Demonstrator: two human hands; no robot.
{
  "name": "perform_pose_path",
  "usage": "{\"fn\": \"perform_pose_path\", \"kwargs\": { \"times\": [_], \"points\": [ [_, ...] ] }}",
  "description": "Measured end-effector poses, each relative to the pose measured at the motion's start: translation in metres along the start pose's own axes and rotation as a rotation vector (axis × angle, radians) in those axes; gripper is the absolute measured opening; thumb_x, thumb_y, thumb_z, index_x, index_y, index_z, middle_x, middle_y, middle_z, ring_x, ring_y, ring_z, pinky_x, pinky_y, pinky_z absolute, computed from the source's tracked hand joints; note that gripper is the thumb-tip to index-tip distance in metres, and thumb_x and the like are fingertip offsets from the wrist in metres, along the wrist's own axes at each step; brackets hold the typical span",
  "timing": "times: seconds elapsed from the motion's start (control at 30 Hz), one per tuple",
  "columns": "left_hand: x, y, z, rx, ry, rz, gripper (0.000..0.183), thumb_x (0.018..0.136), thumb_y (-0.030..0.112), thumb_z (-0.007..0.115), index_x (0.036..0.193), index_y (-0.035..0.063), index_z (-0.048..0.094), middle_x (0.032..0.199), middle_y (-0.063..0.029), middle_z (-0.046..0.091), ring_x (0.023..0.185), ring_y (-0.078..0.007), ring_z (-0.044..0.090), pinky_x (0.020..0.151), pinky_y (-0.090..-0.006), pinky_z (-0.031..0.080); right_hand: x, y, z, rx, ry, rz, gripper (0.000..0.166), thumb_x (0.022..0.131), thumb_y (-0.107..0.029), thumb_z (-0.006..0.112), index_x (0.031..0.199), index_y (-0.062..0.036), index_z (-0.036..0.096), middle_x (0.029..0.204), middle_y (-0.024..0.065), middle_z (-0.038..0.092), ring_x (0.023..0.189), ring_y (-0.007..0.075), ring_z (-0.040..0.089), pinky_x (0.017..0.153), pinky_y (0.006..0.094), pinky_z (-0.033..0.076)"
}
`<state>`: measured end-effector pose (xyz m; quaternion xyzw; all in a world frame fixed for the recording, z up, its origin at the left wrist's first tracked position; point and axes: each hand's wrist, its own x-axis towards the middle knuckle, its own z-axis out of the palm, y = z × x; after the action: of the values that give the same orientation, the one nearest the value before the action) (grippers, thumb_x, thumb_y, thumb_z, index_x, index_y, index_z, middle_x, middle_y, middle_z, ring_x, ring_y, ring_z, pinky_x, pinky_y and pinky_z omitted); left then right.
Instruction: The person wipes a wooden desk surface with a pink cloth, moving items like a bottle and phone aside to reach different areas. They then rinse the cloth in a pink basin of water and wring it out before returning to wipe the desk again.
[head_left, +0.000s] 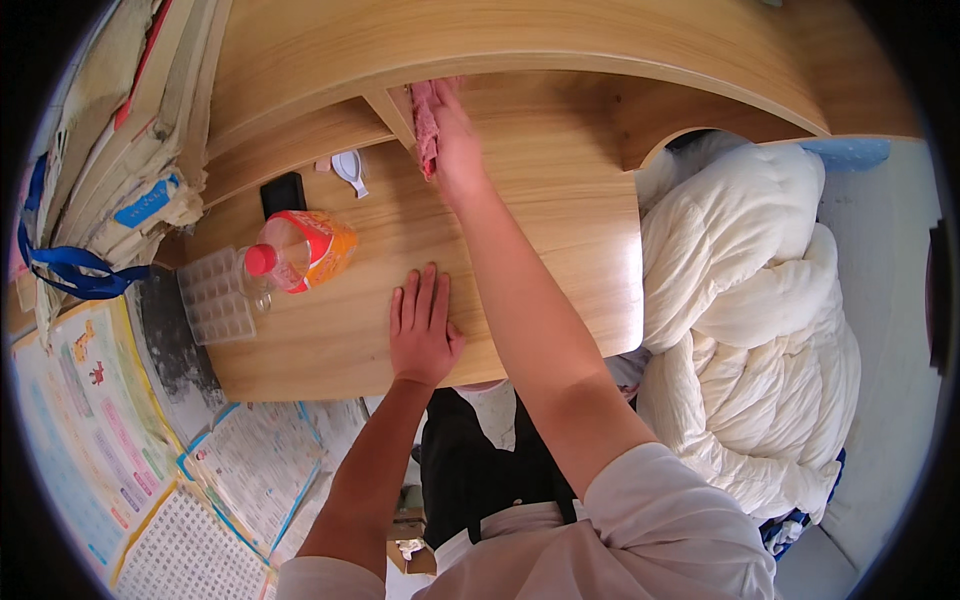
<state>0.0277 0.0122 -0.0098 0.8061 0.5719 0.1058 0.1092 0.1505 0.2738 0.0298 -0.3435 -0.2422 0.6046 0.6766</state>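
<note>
My right hand (459, 146) reaches under the shelf of a wooden desk and grips a pink cloth (425, 124). The cloth is pressed along an upright wooden divider (396, 118); part of it is hidden by my fingers. My left hand (424, 330) lies palm down on the desktop (559, 225), fingers apart, holding nothing. To its left stands a clear plastic bottle (307, 251) with a red cap and an orange-red label. Beyond the bottle are a black flat box-like object (283, 196) and a small white plastic item (349, 171).
A clear plastic tray with compartments (217, 296) sits at the desk's left end. Worn books (142, 112) and a blue ribbon (82, 270) crowd the upper left. Printed posters (255, 465) hang below them. A white quilt (750, 315) is heaped beyond the desk's right edge.
</note>
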Motion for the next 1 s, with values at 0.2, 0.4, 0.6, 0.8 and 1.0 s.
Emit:
{"fn": "perform_pose_path", "kwargs": {
  "times": [0.2, 0.4, 0.6, 0.8, 1.0],
  "points": [
    [-0.008, -0.007, -0.007, -0.015, -0.031, -0.049, 0.078, 0.089, 0.022, 0.059, 0.166, 0.0084, 0.051, 0.179, -0.0121, 0.041, 0.166, -0.0354, 0.035, 0.136, -0.0570, 0.025, -0.027, -0.004, 0.005, -0.252, -0.036, 0.226, 0.059, 0.118, -0.031, 0.059, 0.170, -0.0067, 0.047, 0.132, 0.0072, 0.072, 0.104, 0.0145, 0.068, 0.088, 0.0307, 0.056],
    [-0.001, -0.002, -0.004, -0.023, -0.036, -0.024, 0.078, 0.089, 0.020, 0.059, 0.166, 0.0075, 0.050, 0.179, -0.0129, 0.040, 0.167, -0.0357, 0.033, 0.137, -0.0570, 0.024, -0.003, 0.025, -0.032, -0.293, 0.001, 0.221, 0.053, 0.119, -0.024, 0.057, 0.170, -0.0133, 0.049, 0.085, 0.0026, 0.065, 0.062, 0.0126, 0.055, 0.055, 0.0321, 0.046],
    [-0.011, -0.007, -0.008, -0.017, -0.037, -0.053, 0.079, 0.089, 0.019, 0.059, 0.166, 0.0081, 0.051, 0.179, -0.0126, 0.040, 0.167, -0.0354, 0.034, 0.137, -0.0564, 0.024, -0.018, 0.013, -0.010, -0.344, -0.005, 0.243, 0.049, 0.117, -0.014, 0.055, 0.166, -0.0110, 0.055, 0.101, 0.0096, 0.074, 0.063, 0.0162, 0.060, 0.058, 0.0341, 0.052],
    [-0.005, -0.005, -0.005, -0.032, -0.021, -0.038, 0.079, 0.089, 0.020, 0.058, 0.166, 0.0081, 0.051, 0.179, -0.0124, 0.040, 0.166, -0.0355, 0.034, 0.137, -0.0559, 0.024, -0.008, 0.013, -0.024, -0.809, -0.025, 0.020, 0.052, 0.109, -0.002, 0.059, 0.161, -0.0051, 0.058, 0.130, 0.0213, 0.075, 0.101, 0.0296, 0.073, 0.087, 0.0417, 0.060],
    [-0.009, -0.007, -0.007, -0.006, -0.033, -0.050, 0.081, 0.087, 0.022, 0.062, 0.166, 0.0101, 0.051, 0.180, -0.0108, 0.040, 0.167, -0.0346, 0.035, 0.137, -0.0566, 0.026, -0.017, 0.018, -0.025, -1.449, -0.223, -0.395, 0.072, 0.095, -0.001, 0.069, 0.164, -0.0031, 0.052, 0.160, 0.0228, 0.061, 0.149, 0.0384, 0.058, 0.124, 0.0460, 0.048]
  ]
}}
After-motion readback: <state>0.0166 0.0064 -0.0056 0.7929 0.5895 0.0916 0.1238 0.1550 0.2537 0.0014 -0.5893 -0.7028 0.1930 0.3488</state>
